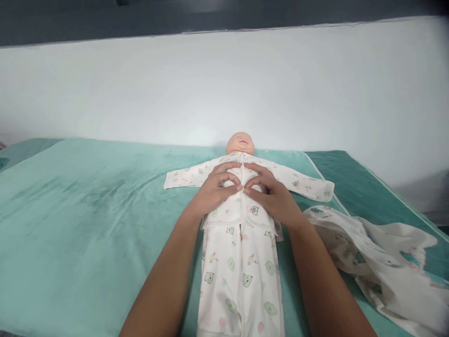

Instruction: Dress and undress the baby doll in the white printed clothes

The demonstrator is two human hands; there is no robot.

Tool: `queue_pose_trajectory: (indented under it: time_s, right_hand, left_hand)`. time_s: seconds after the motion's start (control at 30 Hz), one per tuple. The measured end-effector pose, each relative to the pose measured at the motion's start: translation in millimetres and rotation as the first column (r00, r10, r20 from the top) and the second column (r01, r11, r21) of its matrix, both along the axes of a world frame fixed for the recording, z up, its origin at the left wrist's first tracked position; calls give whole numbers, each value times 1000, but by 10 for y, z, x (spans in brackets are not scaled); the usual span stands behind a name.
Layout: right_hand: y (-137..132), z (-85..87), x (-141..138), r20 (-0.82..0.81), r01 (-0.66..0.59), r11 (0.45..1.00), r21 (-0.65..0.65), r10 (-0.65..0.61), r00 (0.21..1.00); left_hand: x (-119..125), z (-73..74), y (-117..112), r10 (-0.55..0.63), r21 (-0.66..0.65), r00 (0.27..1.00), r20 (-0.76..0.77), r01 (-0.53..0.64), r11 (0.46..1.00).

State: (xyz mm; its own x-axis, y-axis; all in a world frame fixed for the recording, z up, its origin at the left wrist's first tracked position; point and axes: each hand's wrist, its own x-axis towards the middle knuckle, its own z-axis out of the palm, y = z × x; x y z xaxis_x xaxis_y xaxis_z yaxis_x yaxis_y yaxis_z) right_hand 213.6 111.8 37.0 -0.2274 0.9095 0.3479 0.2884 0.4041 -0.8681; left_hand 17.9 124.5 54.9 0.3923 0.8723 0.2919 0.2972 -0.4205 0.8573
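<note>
- Green blanket (87, 224) spread beneath everything; a white wall (140, 93) rises behind it;
- Doll (240, 142) lying face up on the blanket, dressed, head near the wall;
- Crumpled printed cloth (379, 267) beside the person's right forearm;
- Printed top (228, 213) on the doll, both sleeves outstretched; its hem overlaps the printed trousers (242, 276);
- 2 hands over the chest; left hand (222, 187) and right hand (268, 187) each pinch the top's front edges, thumb and index finger nearly closed; the other fingers rest curved on it.
</note>
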Motion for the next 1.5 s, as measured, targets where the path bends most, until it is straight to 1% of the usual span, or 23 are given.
queue_pose_trajectory:
  time_s: [0.23,0.47,0.63,0.77,0.83,0.9,0.97,1.03,1.1,1.17,1.27,1.37,1.5]
  right_hand:
    - [-27,15,-23,5,24,999,21,-24,1000]
    - [-31,0,-49,-19,43,999,15,-43,999]
    - [-4,-25,-74,-65,82,995,54,-79,995]
    - [8,-38,-71,-76,78,996,50,-74,994]
    - [15,-48,-65,-93,87,996,29,-83,992]
    - [25,-58,-60,-131,95,996,-1,-94,987]
    - [33,-63,-60,-184,112,993,-29,-115,976]
    - [33,-57,-67,-203,126,991,-40,-132,970]
    - [25,-43,-79,-166,131,991,-12,-131,977]
    - [13,-27,-89,-100,115,993,21,-112,989]
    - [0,-15,-97,-43,100,995,29,-99,994]
    - [-7,-10,-104,-42,114,993,30,-113,993]
    - [-22,0,-150,-89,173,985,18,-171,981]
  left_hand:
    - [-25,1,9,-22,-32,1000,-13,22,999]
    - [-33,11,10,-37,-84,999,23,39,996]
    - [-39,35,-3,-94,-59,995,30,95,994]
    - [-30,19,-2,-66,-61,997,47,69,996]
    - [-18,2,2,-46,-46,998,46,48,998]
    - [-2,-14,5,-33,-1,999,29,33,999]
    - [19,-20,4,-18,63,1000,-20,19,998]
    - [39,-14,-5,3,121,996,-92,8,993]
    - [56,-1,-19,25,145,989,-148,-3,989]
    - [66,13,-34,40,139,986,-164,-17,990]
    - [71,21,-47,55,124,987,-149,-37,992]
    - [70,13,-46,54,101,993,-106,-43,994]
    - [67,-14,-43,40,14,999,35,-41,999]
